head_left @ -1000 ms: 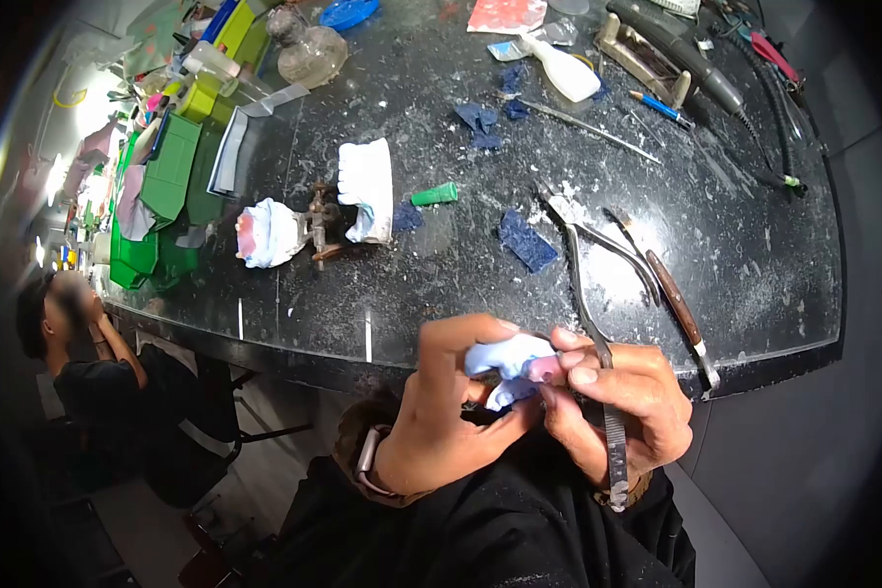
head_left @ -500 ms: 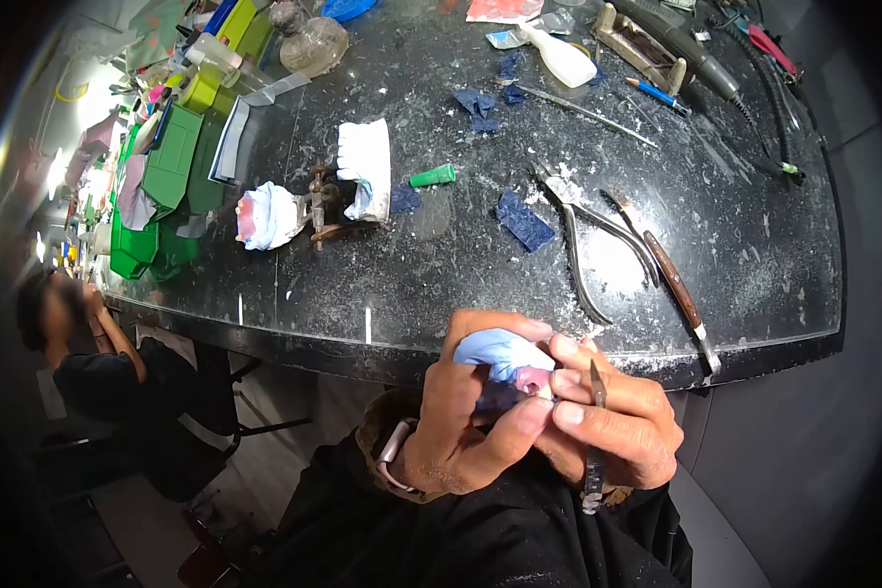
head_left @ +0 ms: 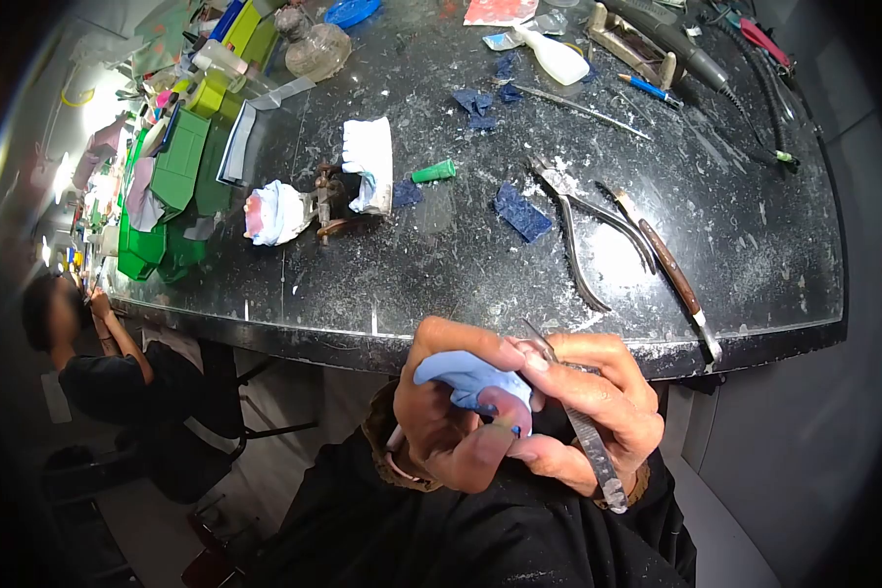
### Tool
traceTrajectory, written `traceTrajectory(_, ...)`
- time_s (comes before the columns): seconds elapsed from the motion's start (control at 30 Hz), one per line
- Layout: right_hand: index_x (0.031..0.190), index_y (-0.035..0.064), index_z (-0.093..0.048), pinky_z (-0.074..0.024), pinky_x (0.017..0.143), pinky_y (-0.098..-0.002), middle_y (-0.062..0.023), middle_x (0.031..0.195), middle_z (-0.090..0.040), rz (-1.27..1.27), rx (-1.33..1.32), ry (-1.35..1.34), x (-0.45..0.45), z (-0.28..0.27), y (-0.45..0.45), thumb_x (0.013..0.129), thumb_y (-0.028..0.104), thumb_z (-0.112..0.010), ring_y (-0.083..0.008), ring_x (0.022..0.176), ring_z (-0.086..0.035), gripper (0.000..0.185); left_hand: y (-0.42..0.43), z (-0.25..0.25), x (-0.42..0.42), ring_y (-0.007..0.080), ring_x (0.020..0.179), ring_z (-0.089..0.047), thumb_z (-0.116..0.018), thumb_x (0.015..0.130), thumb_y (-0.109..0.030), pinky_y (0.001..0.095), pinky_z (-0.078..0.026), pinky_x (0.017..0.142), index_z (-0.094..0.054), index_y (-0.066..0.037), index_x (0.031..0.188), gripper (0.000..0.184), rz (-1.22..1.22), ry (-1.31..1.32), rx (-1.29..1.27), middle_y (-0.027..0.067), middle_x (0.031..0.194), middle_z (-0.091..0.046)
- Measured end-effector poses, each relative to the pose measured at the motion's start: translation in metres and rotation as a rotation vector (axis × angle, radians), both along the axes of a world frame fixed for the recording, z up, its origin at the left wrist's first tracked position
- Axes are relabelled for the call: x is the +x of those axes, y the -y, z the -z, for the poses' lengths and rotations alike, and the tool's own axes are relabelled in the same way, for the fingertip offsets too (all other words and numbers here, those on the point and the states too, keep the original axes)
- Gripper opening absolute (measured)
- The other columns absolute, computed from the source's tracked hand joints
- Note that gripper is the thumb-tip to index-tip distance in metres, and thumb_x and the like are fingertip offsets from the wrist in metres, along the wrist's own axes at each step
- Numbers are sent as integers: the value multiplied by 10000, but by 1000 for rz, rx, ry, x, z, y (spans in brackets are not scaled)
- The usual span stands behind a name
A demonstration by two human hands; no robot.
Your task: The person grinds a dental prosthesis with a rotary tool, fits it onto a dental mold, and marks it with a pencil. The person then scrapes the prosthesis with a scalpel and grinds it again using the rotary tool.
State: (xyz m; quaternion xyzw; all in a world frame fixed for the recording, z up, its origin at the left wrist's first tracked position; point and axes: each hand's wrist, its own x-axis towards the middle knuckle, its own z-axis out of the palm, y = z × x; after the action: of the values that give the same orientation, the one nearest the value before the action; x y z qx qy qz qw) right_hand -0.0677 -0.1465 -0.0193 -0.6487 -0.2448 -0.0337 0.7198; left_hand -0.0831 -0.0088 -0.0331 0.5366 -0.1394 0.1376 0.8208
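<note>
Near bench [head_left: 441,284], blue-pink piece [head_left: 505,402] gripped by left hand [head_left: 431,412] and right hand [head_left: 612,392]; slim tool [head_left: 592,443], also right-held, best angled off fingers [head_left: 465,343].

"What's being held?"

"The left hand [head_left: 451,412] grips a blue-and-pink piece [head_left: 470,380]. The right hand [head_left: 603,397] touches it too, with a slim metal tool [head_left: 590,439] between its fingers."

"And on the table [head_left: 412,284]?"

"Pliers [head_left: 566,196], handles spread, beside a brown-handled tool [head_left: 668,267]. A green cap [head_left: 433,172] lies near a white toothed model [head_left: 370,157]."
</note>
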Motion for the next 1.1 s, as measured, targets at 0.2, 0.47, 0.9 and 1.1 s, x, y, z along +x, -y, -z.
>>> traceTrajectory(0.2, 1057, -34, -642, -541, 703, -256, -143, 957, -556, 18, -130, 77, -3, -14, 4, 642, 46, -788, -223, 876, -636, 447, 0, 5, 1, 99, 712, -525, -564, 762, -48, 251, -467, 691, -387, 68, 1058, 364, 99, 100, -101, 148, 883, -536)
traceTrajectory(0.47, 1066, -33, -632, -560, 736, -281, -171, 975, -558, 152, -247, 245, -13, -11, 4, 717, 27, -722, -278, 876, -656, 365, 12, 7, 0, 98, 710, -495, -581, 809, -35, 284, -454, 690, -371, 62, 1093, 367, 155, 157, -188, 126, 829, -534)
traceTrajectory(0.9, 1102, -86, -576, -526, 731, -289, -187, 919, -638, 105, 54, -171, 8, -9, 24, 853, 170, -571, -241, 810, -661, 357, 0, -16, 22, 187, 847, -544, -596, 814, -23, 290, -459, 740, -400, 50, 1171, 415, 73, 113, 526, 147, 979, -554)
traceTrajectory(1.1, 1128, -9, -592, -488, 646, -270, -112, 894, -634, -235, -293, -277, 30, -35, 45, 789, 47, -643, -156, 677, -612, 348, -3, -14, 20, 168, 782, -569, -712, 771, -93, 259, -484, 647, -455, 29, 1100, 435, 101, 162, 515, 146, 923, -556)
